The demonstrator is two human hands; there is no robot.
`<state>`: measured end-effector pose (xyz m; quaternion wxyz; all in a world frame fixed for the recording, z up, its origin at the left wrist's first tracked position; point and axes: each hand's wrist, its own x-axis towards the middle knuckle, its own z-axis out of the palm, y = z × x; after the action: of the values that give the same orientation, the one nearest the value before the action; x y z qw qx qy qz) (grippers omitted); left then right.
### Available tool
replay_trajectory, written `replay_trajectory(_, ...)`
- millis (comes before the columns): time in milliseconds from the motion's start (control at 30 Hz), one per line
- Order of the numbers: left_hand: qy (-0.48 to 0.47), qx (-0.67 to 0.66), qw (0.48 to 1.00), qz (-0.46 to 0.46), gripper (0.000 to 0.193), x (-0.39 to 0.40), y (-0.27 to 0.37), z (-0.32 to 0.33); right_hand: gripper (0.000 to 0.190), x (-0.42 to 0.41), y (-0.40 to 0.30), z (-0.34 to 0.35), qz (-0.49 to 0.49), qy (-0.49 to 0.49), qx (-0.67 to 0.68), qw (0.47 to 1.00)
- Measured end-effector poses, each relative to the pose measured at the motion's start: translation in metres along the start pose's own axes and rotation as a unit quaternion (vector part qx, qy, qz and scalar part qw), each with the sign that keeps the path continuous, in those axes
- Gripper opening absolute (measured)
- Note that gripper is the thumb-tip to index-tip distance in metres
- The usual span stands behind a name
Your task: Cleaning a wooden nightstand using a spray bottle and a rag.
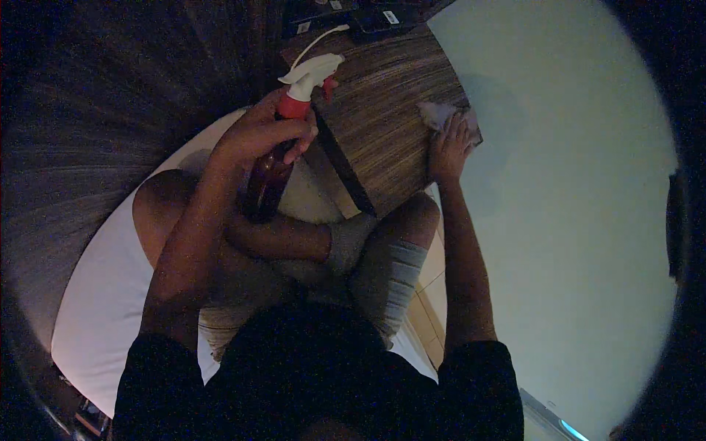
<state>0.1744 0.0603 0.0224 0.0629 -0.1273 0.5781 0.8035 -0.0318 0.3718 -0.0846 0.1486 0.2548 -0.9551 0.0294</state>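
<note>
In the head view my left hand (270, 132) grips a spray bottle (270, 179) around its neck. The bottle is dark and see-through, with a red collar and a white spray head that points up and to the right; it is above my folded legs. My right hand (452, 149) lies with its fingers spread on a pale, crumpled cloth (438, 114), pressing it on the wood-grain surface (386, 99) near the right edge. Part of the cloth is hidden under the fingers.
Dark boxes or cases (380, 22) with small labels lie at the far end of the wood surface, beside a thin white cable (317, 43). A pale wall (568, 193) rises on the right. White bedding (105, 308) lies under me, against a dark wood-grain panel (99, 121) on the left.
</note>
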Motion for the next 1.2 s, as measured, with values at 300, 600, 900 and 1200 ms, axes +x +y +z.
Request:
replay_trajectory(300, -0.034, 0.009, 0.999, 0.005, 0.022, -0.001, 0.000, 0.003, 0.055, -0.062, -0.106, -0.037, -0.011, -0.020, -0.015, 1.000)
replay_trajectory(600, -0.024, -0.012, 0.999, 0.019, 0.020, -0.001, 0.002, 0.005, 0.054, -0.021, -0.181, -0.055, -0.057, 0.015, 0.082, 0.995)
replay_trajectory(900, 0.000, -0.013, 0.999, 0.035, 0.018, 0.000, 0.002, -0.003, 0.054, 0.055, -0.101, -0.017, -0.014, 0.011, 0.072, 0.997)
replay_trajectory(1200, -0.027, -0.019, 0.998, 0.054, 0.025, -0.001, 0.001, -0.002, 0.061, 0.015, 0.011, 0.010, 0.117, 0.011, -0.016, 0.993)
